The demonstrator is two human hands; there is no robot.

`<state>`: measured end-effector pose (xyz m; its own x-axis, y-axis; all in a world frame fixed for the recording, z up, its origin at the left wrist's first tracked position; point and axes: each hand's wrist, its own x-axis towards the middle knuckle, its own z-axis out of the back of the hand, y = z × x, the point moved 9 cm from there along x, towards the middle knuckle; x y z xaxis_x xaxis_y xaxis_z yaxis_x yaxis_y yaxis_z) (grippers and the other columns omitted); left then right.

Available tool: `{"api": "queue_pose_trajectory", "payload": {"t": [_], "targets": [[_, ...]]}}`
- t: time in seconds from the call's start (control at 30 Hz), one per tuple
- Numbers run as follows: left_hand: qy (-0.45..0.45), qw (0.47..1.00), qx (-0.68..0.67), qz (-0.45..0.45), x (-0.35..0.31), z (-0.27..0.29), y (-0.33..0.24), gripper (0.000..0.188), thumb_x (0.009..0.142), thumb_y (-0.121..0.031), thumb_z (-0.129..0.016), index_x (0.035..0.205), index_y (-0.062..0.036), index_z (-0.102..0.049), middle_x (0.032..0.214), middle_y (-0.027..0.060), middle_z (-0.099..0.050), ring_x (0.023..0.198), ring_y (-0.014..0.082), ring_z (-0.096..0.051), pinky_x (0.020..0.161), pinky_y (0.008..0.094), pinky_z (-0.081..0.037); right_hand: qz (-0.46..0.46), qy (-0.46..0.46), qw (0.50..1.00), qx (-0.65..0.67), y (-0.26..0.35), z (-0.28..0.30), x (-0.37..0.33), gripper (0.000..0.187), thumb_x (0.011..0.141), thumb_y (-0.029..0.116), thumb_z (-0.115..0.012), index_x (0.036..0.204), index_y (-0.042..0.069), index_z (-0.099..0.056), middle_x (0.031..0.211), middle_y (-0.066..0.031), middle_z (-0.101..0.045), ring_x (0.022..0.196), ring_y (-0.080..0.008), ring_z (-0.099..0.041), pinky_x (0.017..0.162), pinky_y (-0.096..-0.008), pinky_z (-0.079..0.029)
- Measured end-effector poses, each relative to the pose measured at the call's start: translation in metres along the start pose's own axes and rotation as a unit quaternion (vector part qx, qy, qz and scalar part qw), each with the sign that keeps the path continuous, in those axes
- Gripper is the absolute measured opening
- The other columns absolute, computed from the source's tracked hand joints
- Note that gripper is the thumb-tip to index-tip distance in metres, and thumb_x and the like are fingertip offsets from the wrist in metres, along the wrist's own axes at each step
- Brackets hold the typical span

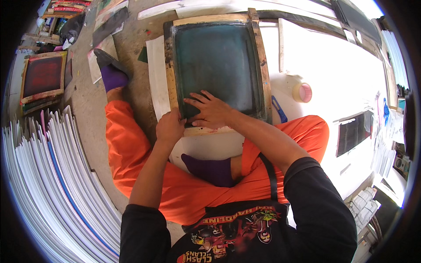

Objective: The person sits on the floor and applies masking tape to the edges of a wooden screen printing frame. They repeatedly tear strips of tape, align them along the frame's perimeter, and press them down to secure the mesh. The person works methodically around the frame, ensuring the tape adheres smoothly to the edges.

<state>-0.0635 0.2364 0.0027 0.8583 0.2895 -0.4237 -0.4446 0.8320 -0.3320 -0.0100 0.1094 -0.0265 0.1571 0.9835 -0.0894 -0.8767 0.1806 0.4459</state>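
Observation:
A wooden silk-screen frame [212, 18] with dark green mesh [215, 61] lies in front of me. My right hand [209, 109] rests on the mesh near its lower left corner, fingers spread and holding nothing. Close beside it, my left hand [170, 127] is closed at the frame's lower left edge, its thumb and fingertips pressed together. Whatever those fingers pinch is too small or hidden to make out. White board or paper [158, 74] shows under the frame's left side.
A blue cutter knife [278, 109] lies right of the frame. Farther right, a tape roll [302, 92] sits on a white surface [324, 70]. Stacked white sheets [57, 175] fill the lower left. A reddish screen frame [43, 75] stands at far left. My crossed legs flank the near edge.

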Motion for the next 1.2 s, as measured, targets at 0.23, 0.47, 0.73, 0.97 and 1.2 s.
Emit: {"api": "queue_pose_trajectory", "payload": {"t": [0.23,0.47,0.73,0.97,1.2], "targets": [[-0.003,0.998,-0.049,0.028,-0.016,-0.003,0.009,0.022,0.094,-0.024,-0.073,0.090,-0.0032,-0.069,0.088,0.0217,-0.074,0.087,0.0431,-0.073,0.078,0.0533,-0.057,0.013,0.022,1.000,-0.015,0.010,-0.001,0.006,0.051,0.107,0.063,-0.039,0.137,0.037,-0.071,0.171,-0.0111,-0.032,0.161,-0.0349,-0.020,0.130,-0.0593,-0.015],[-0.032,0.998,-0.056,0.003,-0.020,-0.009,0.007,0.024,0.093,-0.021,-0.073,0.088,0.0027,-0.071,0.085,0.0254,-0.073,0.085,0.0439,-0.073,0.077,0.0508,-0.056,-0.013,0.016,1.000,-0.020,0.024,-0.010,-0.006,0.059,0.104,0.070,-0.039,0.144,0.036,-0.067,0.172,-0.0123,-0.032,0.162,-0.0356,-0.019,0.130,-0.0601,-0.015],[-0.035,0.998,-0.046,0.002,-0.018,-0.016,0.015,0.030,0.094,-0.031,-0.073,0.092,-0.0010,-0.070,0.086,0.0239,-0.072,0.085,0.0454,-0.072,0.076,0.0532,-0.056,-0.056,-0.013,0.998,-0.005,0.021,0.006,-0.023,0.059,0.101,0.072,-0.045,0.146,0.039,-0.064,0.173,-0.0136,-0.028,0.162,-0.0376,-0.018,0.128,-0.0624,-0.017],[-0.180,0.959,0.107,-0.189,-0.052,0.015,-0.039,0.042,0.084,-0.050,-0.080,0.094,-0.0099,-0.069,0.104,0.0098,-0.067,0.105,0.0308,-0.063,0.088,0.0506,-0.050,-0.012,0.040,0.998,-0.052,-0.012,0.013,-0.071,0.062,0.102,0.075,-0.038,0.151,0.043,-0.058,0.177,-0.0116,-0.018,0.164,-0.0366,-0.012,0.129,-0.0622,-0.014],[-0.135,0.924,0.023,-0.357,-0.056,-0.007,-0.070,0.054,0.080,-0.038,-0.086,0.122,-0.0081,-0.070,0.123,0.0105,-0.067,0.122,0.0342,-0.060,0.108,0.0493,-0.048,-0.012,0.080,0.995,-0.055,-0.021,0.026,-0.097,0.064,0.101,0.075,-0.039,0.152,0.041,-0.058,0.177,-0.0106,-0.018,0.164,-0.0362,-0.009,0.129,-0.0616,-0.013]]}}
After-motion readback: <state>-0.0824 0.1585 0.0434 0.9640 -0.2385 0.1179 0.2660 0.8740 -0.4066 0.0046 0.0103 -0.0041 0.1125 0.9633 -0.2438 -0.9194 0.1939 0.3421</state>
